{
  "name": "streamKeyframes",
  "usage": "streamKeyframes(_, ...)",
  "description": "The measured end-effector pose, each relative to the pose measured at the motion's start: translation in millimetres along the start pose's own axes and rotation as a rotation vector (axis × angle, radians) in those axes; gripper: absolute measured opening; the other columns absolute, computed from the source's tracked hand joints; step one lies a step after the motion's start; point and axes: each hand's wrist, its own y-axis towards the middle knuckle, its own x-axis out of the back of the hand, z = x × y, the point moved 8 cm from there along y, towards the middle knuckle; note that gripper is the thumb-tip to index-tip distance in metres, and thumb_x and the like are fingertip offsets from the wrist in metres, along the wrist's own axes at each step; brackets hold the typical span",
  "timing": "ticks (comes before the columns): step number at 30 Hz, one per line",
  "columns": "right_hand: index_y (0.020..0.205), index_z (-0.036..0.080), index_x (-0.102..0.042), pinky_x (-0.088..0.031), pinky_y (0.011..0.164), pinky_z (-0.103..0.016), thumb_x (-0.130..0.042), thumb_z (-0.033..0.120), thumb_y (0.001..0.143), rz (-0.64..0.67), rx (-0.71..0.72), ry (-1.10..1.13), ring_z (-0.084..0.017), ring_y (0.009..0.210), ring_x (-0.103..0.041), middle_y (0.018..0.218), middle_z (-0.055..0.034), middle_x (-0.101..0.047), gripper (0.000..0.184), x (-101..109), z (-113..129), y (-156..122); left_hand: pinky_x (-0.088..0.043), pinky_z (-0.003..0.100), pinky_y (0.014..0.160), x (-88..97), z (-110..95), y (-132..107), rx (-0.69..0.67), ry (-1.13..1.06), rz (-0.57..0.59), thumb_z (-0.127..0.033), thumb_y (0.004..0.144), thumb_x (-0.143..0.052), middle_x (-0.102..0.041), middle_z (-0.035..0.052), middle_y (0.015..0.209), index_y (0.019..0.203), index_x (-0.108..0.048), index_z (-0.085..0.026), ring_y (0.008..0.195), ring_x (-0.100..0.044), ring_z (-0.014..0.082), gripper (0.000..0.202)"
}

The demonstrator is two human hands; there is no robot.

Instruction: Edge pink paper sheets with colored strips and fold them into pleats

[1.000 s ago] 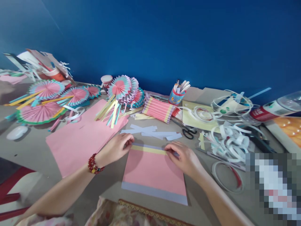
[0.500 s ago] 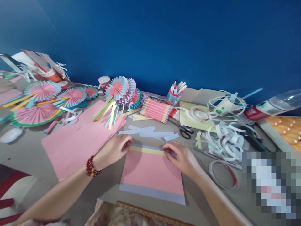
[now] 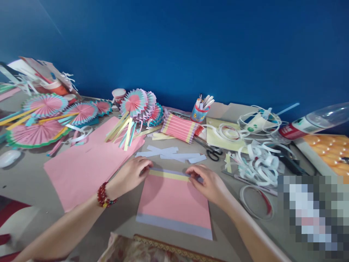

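A pink paper sheet (image 3: 174, 202) with a pale blue band at its near edge and a yellow and a blue strip along its far edge lies on the grey table in front of me. My left hand (image 3: 132, 174) pinches the far left corner of the sheet, fingers closed on the strip edge. A red bead bracelet (image 3: 104, 195) sits on that wrist. My right hand (image 3: 208, 182) pinches the far right corner in the same way. Loose pale blue paper strips (image 3: 171, 153) lie just beyond the sheet.
A stack of large pink sheets (image 3: 84, 165) lies to the left. Finished paper fans (image 3: 43, 118) and a fan bundle (image 3: 137, 103) crowd the back left. Black scissors (image 3: 211, 152), a pen cup (image 3: 200, 112), curled white tape backing (image 3: 257, 163), a tape ring (image 3: 255, 202) and a plastic bottle (image 3: 311, 125) are right.
Both hands stay pinched on the far corners of the sheet. The view has drifted a little to the right, so everything sits slightly further left in the picture.
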Motion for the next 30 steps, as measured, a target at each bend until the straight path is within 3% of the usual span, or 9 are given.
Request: streamKeyframes(30,0.092,0.022,-0.060,-0.043,0.074,-0.028,-0.051,0.011,0.077,-0.029,0.002,-0.040,-0.017,0.077,-0.060,0.081,-0.0002,-0.062,0.021,-0.5,2.1,-0.7,-0.045,0.032,0.080,0.5,-1.4,-0.6,0.012,0.066,-0.016,-0.005,0.085,-0.052,-0.064,0.0032,0.094,0.097,-0.057,-0.020,0.089,-0.059,0.0203,0.020)
